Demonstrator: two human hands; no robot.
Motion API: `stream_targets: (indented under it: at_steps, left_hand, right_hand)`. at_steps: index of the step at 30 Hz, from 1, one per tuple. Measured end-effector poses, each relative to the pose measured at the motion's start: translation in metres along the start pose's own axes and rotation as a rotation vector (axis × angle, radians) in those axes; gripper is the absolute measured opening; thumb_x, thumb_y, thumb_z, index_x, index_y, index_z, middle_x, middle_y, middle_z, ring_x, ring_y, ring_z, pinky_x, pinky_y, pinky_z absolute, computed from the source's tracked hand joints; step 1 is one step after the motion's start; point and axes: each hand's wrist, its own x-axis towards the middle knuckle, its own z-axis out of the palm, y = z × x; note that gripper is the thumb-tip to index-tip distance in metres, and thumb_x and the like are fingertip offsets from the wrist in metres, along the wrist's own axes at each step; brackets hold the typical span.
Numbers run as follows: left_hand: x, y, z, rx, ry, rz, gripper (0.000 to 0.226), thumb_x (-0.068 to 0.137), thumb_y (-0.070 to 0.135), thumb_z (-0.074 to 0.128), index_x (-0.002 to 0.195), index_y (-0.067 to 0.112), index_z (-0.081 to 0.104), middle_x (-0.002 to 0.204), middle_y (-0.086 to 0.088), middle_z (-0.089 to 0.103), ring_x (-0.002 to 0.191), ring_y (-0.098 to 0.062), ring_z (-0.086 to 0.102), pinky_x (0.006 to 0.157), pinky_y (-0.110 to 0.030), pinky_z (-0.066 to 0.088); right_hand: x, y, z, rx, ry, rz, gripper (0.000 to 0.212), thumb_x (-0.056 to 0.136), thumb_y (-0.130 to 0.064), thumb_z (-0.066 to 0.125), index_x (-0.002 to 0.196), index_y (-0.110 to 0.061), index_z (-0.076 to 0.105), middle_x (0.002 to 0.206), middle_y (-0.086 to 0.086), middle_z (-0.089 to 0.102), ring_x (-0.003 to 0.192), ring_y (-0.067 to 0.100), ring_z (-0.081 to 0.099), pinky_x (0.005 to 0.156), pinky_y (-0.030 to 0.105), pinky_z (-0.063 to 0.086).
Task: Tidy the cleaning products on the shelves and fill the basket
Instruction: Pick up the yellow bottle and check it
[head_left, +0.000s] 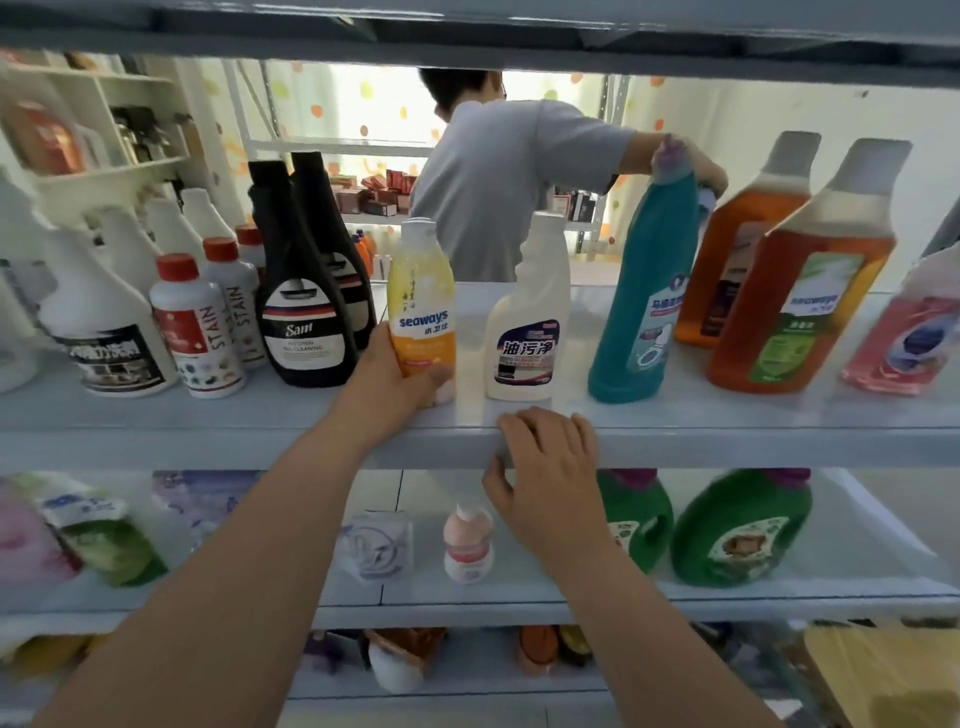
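Note:
My left hand (392, 379) is wrapped around the base of a yellow Seaways bottle (422, 291) that stands upright on the middle shelf (727, 415). Right of it stands a white bottle with a blue label (530, 322), then a tilted teal bottle (644, 291). My right hand (550, 478) rests on the shelf's front edge with fingers spread, holding no product. To the left of the yellow bottle stand two black Sam bottles (306, 291), red-capped STAIN bottles (195, 327) and white jugs (104, 322). No basket shows clearly.
Orange bottles (800, 291) and a pink bottle (904, 338) stand at the right. The lower shelf holds green jugs (737, 525), a small pink bottle (467, 540) and refill pouches (93, 525). Behind the shelf a person in a grey shirt (498, 182) reaches right.

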Motion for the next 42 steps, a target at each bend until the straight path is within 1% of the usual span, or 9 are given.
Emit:
stream_targets:
  at_steps: [6,10,16,20,25,28,35,38,42]
  left_hand:
    - [-0.032,0.012,-0.011,-0.157,0.0,-0.018,0.059,0.092,0.018,0.072,0.142,0.026,0.041,0.122,0.009,0.057,0.105,-0.007,0.058,0.079,-0.01,0.041]
    - [-0.086,0.009,-0.023,-0.298,0.018,0.014,0.052,0.093,0.028,0.07,0.138,0.029,0.043,0.113,0.017,0.063,0.086,0.015,0.062,0.063,-0.005,0.048]
    - [-0.155,-0.037,-0.038,-0.271,-0.069,-0.056,0.065,0.078,0.042,0.08,0.133,0.038,0.046,0.121,0.012,0.061,0.097,0.002,0.064,0.068,-0.009,0.052]
    - [-0.18,-0.068,-0.059,-0.199,-0.077,-0.117,0.073,0.07,0.052,0.081,0.135,0.038,0.049,0.125,0.008,0.052,0.104,-0.005,0.062,0.077,-0.022,0.057]
    - [-0.209,-0.089,-0.079,-0.688,-0.199,-0.445,0.022,0.102,0.035,0.051,0.12,0.025,0.057,0.116,-0.015,0.069,0.092,-0.028,0.071,0.053,-0.036,0.056]
    - [-0.23,-0.098,-0.083,-0.898,-0.422,-0.667,0.056,0.103,0.044,0.032,0.125,0.004,0.063,0.11,-0.028,0.071,0.087,-0.04,0.069,0.046,-0.033,0.052]
    - [-0.265,-0.127,-0.08,-0.726,-0.441,-0.553,0.03,0.095,0.052,0.044,0.115,0.037,0.059,0.094,0.012,0.077,0.088,-0.012,0.074,0.071,-0.034,0.059]
    - [-0.272,-0.133,-0.078,-0.75,-0.37,-0.574,0.035,0.096,0.055,0.043,0.119,0.037,0.063,0.113,-0.002,0.074,0.102,-0.025,0.072,0.091,-0.05,0.057]
    - [-0.28,-0.129,-0.08,-0.866,-0.589,-0.829,0.065,0.1,0.063,0.03,0.129,0.017,0.065,0.114,-0.023,0.072,0.094,-0.043,0.072,0.057,-0.037,0.058]
  right_hand:
    - [0.002,-0.016,-0.02,0.265,-0.147,0.172,0.041,0.092,-0.043,0.05,0.127,-0.024,0.061,0.13,-0.004,0.055,0.127,0.012,0.044,0.123,0.043,0.015]
    - [0.007,-0.043,-0.051,0.73,-0.181,0.293,0.033,0.102,-0.039,0.055,0.135,-0.037,0.054,0.128,-0.02,0.053,0.117,-0.017,0.044,0.105,0.013,0.034]
    - [-0.028,-0.111,-0.055,1.326,-0.285,0.515,0.03,0.1,-0.037,0.058,0.129,-0.032,0.06,0.122,-0.01,0.071,0.115,0.014,0.067,0.094,0.03,0.057]
    - [-0.062,-0.14,-0.042,1.404,-0.254,0.664,0.026,0.095,-0.035,0.06,0.12,-0.03,0.065,0.115,-0.003,0.073,0.108,0.02,0.071,0.085,0.035,0.06]
    - [-0.087,-0.164,-0.035,1.395,-0.241,0.783,0.033,0.093,-0.039,0.061,0.123,-0.026,0.063,0.113,-0.001,0.07,0.106,0.018,0.067,0.088,0.035,0.058]
    - [-0.095,-0.178,-0.037,1.432,-0.359,0.853,0.054,0.088,-0.051,0.06,0.134,-0.025,0.057,0.116,0.005,0.068,0.104,0.022,0.067,0.086,0.04,0.056]
    - [-0.131,-0.2,-0.055,1.353,-0.306,0.867,0.05,0.081,-0.024,0.058,0.13,-0.032,0.06,0.104,0.001,0.069,0.094,0.019,0.066,0.078,0.033,0.053]
    - [-0.143,-0.205,-0.059,1.37,-0.293,0.88,0.055,0.083,-0.023,0.061,0.137,-0.026,0.055,0.112,0.002,0.071,0.101,0.02,0.068,0.079,0.029,0.055]
    - [-0.149,-0.206,-0.064,1.417,-0.356,1.004,0.056,0.084,-0.037,0.056,0.139,-0.027,0.053,0.123,0.008,0.071,0.113,0.03,0.069,0.093,0.049,0.058]
